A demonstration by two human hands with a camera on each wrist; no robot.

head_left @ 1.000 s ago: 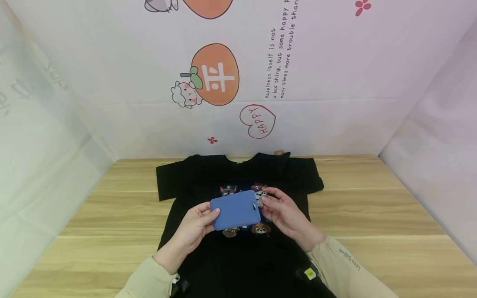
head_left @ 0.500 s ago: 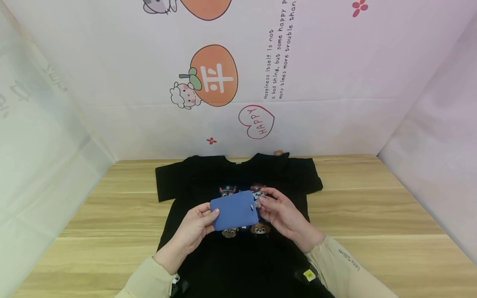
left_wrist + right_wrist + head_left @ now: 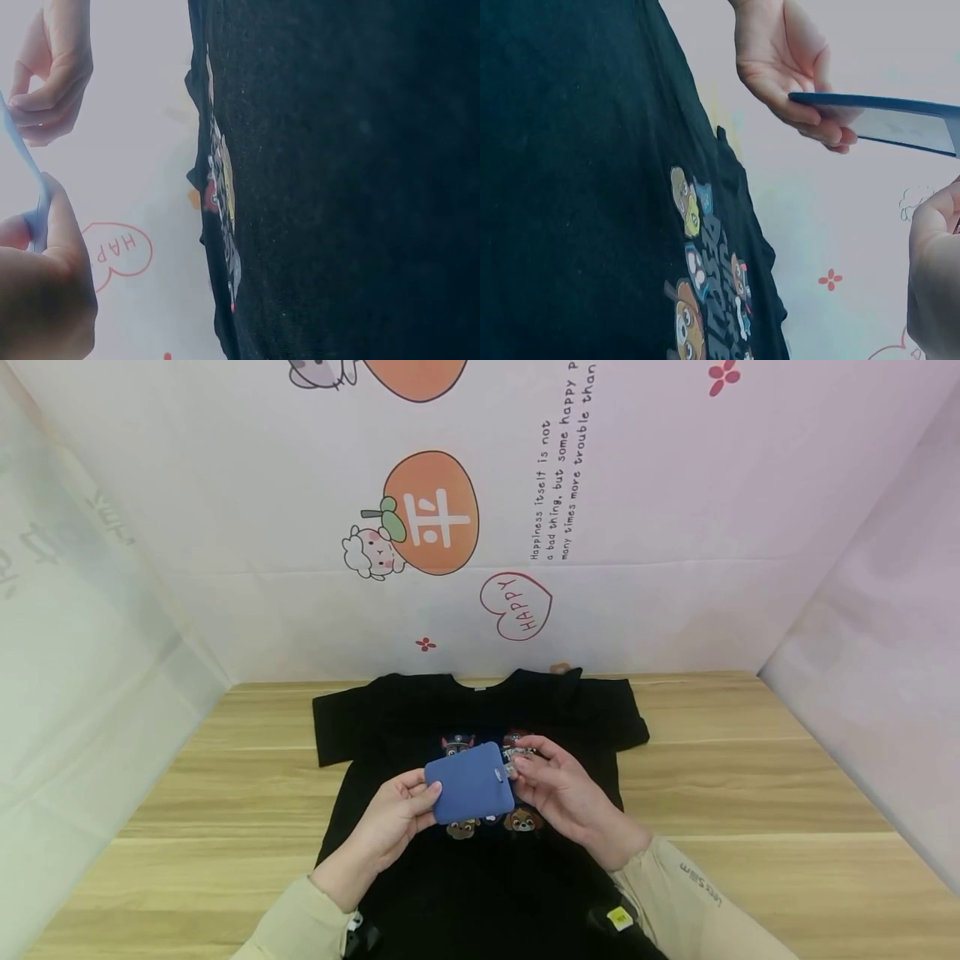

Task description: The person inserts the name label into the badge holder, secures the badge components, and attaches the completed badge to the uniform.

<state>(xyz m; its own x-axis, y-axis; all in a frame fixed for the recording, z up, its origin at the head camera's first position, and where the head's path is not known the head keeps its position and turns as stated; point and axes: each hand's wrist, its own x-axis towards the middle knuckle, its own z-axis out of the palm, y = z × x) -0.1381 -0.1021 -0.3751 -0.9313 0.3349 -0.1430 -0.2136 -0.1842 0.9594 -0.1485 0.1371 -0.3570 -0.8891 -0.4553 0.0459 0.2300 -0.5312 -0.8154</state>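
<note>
A blue card holder with a small slot near its right end is held up above a black T-shirt. My left hand pinches the holder's left end, thumb on the blue face. At the right edge, my right hand grips with curled fingers, and something small and shiny shows by the thumb; I cannot tell what it is. In the right wrist view, the card holder is seen nearly edge-on with a pale, clear-looking inner face. The left wrist view shows its thin edge between both hands.
The T-shirt lies spread face up on the wooden table, cartoon dog heads printed on its chest. A white printed cloth wall rises behind the table, and pale walls stand at both sides.
The card holder has turned, so its blue face looks narrower, and its right end has come left. My right hand has shifted slightly left with it. The left hand stays nearly still.
</note>
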